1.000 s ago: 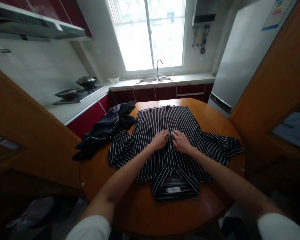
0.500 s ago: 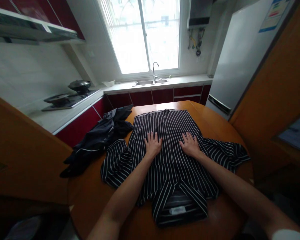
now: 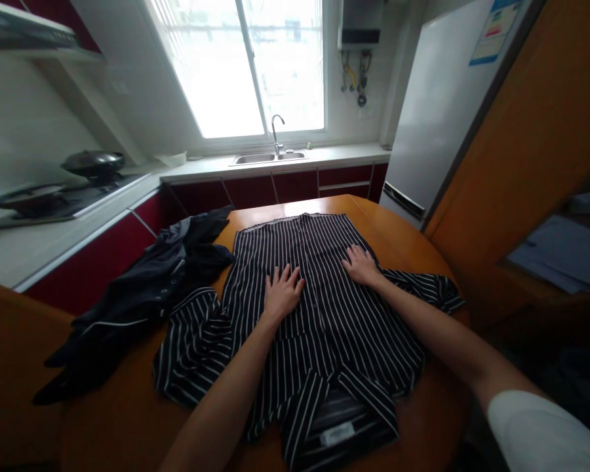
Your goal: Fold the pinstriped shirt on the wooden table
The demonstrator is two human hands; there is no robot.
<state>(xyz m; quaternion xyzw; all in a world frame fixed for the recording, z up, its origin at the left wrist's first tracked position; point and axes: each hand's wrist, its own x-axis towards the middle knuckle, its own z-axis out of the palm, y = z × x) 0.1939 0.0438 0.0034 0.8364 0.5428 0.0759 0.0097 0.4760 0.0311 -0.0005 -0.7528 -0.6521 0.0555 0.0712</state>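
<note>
On the far left, a dark pan [image 3: 92,160] sat on the counter. Nearer to you, a dark garment [image 3: 142,295] lay crumpled on the left edge of the round wooden table [image 3: 413,246], touching the striped shirt [image 3: 324,328]. That shirt lay spread flat across the middle of the table, buttoned front up, with its collar and label [image 3: 338,434] closest to you and its hem towards the window. Its left sleeve [image 3: 191,341] was bunched just beside the dark garment.

Your left hand [image 3: 281,292] rested palm down on the shirt's body, a little left of the button strip, with the fingers spread and gripping nothing. Your right hand [image 3: 361,267] also lay flat and open on the cloth, at the right edge of the body, just where the right sleeve [image 3: 425,288] ran off towards the table's rim. Beyond it stood the pale fridge [image 3: 432,118].

A second earlier, your hands had sat side by side, almost touching, over the button strip. Half a second earlier they had parted. By now they were well apart, the right hand having gone further out than the left. The shirt itself lay in the same place.
</note>
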